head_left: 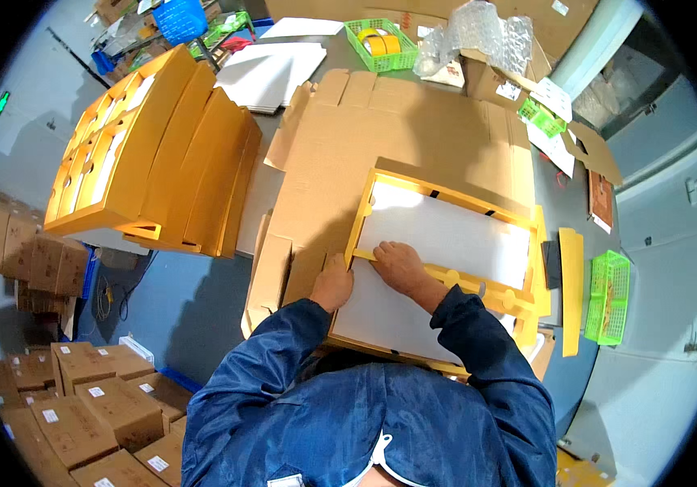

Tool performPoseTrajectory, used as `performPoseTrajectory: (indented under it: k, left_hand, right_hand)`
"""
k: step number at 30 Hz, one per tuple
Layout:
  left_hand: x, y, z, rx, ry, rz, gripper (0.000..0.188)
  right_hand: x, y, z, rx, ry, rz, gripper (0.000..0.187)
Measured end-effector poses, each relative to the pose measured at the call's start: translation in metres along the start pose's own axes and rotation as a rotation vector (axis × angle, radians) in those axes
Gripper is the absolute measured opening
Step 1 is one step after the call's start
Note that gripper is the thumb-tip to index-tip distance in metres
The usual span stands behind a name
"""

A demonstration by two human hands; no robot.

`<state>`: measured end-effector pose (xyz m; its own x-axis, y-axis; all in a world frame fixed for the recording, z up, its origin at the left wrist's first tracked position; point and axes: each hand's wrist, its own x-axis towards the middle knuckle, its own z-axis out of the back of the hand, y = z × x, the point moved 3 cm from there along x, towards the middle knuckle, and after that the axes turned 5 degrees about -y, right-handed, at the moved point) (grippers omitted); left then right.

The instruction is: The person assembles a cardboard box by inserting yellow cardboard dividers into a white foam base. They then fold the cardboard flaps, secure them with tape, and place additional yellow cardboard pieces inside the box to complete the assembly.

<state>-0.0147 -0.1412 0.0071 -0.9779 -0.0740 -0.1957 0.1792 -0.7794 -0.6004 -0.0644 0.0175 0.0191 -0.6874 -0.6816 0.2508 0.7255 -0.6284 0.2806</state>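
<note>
Blue zip-front jacket (340, 422) faces a yellow tray frame (462, 202): left hand (334, 284) at its edge, finger closure unclear; right hand (400, 266) clamped on the yellow divider (472, 283). Keep both square.

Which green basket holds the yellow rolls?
The far green basket, just left of the bubble wrap: yellow rolls show inside it. None show in the small green basket or the long green basket at right.

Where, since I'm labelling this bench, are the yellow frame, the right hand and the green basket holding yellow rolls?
Yellow frame (462, 204): head view, far rim.
Right hand (400, 266): head view, back of the hand.
Green basket (395, 62): head view, near wall.
</note>
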Motion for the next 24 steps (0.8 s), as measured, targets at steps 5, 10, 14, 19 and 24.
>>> performPoseTrajectory:
  k: [5, 10, 14, 19, 24]
  left_hand:
    - [0.009, -0.005, -0.003, -0.058, 0.101, 0.216, 0.025]
    - [0.005, -0.005, 0.008, 0.246, -0.21, -0.255, 0.043]
    - [0.003, -0.088, 0.022, 0.155, -0.3, -0.651, 0.052]
    - [-0.017, -0.199, -0.044, -0.033, 0.044, -1.111, 0.045]
    - [-0.031, -0.279, -0.131, -0.003, 0.121, -1.136, 0.038]
  right_hand:
    - [0.005, -0.002, 0.004, 0.003, 0.0, -0.022, 0.02]
    - [-0.011, 0.028, 0.06, -0.015, -0.358, -0.151, 0.034]
    - [-0.099, -0.001, 0.128, -0.026, -0.548, -0.474, 0.037]
    - [-0.259, -0.05, 0.165, -0.308, -0.658, -1.08, 0.048]
    - [-0.314, -0.07, 0.129, 0.201, -0.416, -1.36, 0.07]
